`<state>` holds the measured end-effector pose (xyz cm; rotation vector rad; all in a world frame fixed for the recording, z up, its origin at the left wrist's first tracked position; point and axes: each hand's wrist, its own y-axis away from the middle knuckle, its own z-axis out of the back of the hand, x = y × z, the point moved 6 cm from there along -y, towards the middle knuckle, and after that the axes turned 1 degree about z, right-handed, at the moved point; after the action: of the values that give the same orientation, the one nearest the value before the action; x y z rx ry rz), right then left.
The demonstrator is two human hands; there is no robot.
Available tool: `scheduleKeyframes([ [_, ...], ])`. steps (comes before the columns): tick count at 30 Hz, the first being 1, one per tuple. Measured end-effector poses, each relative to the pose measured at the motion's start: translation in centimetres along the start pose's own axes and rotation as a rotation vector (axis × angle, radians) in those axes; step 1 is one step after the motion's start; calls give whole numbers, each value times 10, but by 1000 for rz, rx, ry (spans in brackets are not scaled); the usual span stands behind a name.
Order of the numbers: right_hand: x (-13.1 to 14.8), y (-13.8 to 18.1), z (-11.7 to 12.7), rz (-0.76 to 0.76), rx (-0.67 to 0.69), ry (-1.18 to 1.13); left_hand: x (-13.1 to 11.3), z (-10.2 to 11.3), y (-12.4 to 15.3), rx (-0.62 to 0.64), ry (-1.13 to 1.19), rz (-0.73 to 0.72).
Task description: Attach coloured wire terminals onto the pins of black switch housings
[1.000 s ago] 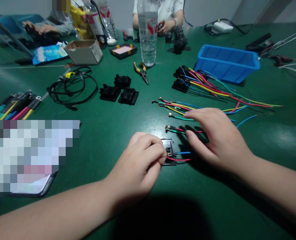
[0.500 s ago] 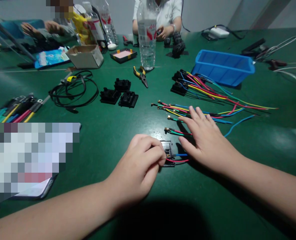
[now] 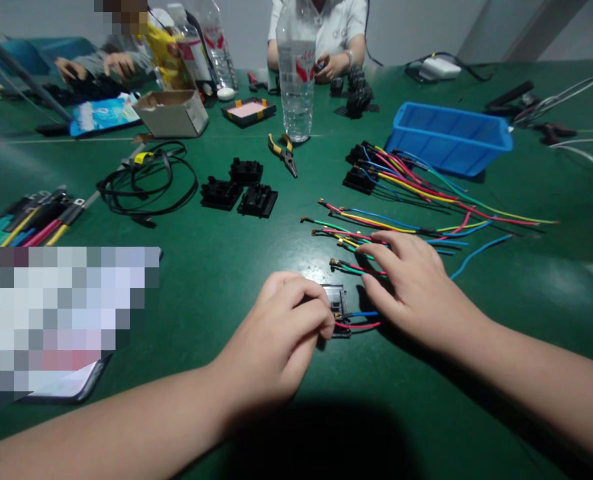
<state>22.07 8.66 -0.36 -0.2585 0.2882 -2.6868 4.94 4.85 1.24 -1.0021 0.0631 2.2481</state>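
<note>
My left hand [image 3: 293, 327] is closed around the left side of a small black plastic terminal block [image 3: 337, 303] on the table; its fingers cover part of the block. A blue wire [image 3: 363, 313] and a red wire [image 3: 359, 326] run from the block toward the right. My right hand [image 3: 413, 287], palm down with fingers apart and slightly bent, lies over a spread of loose coloured wires [image 3: 376, 219] with metal terminals on their left ends. Its fingertips are among the green and red ones. Whether they pinch any wire is not visible.
Three black blocks [image 3: 241, 188] and yellow-handled pliers [image 3: 287, 160] lie ahead. Wired blocks [image 3: 361, 179] sit before a blue bin [image 3: 451, 137]. A water bottle [image 3: 296, 87], cardboard box [image 3: 173, 113], coiled black cable [image 3: 149, 183] and phone [image 3: 76, 390] stand around. Two people sit opposite.
My right hand has drawn slightly toward me, its fingers bending more. The loose wires beneath it have shifted and spread apart. My left hand stays on the block.
</note>
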Motion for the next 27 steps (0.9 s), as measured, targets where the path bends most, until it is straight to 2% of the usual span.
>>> scheduleKeyframes([
  [4,-5,-2,1,-47,-39,31,0,1,0,4,13,7],
  [10,-12,-5,-9,-105,56,27,1,0,-2,16,26,19],
  [16,-11,-5,-6,-112,3,17,0,0,-1,16,29,29],
  [19,-13,-6,-8,-117,26,39,0,0,-1,18,26,32],
  [22,-15,-7,-10,-109,46,31,1,0,-1,19,27,38],
  [27,-9,-6,-2,-28,-20,12,1,1,-1,11,26,42],
])
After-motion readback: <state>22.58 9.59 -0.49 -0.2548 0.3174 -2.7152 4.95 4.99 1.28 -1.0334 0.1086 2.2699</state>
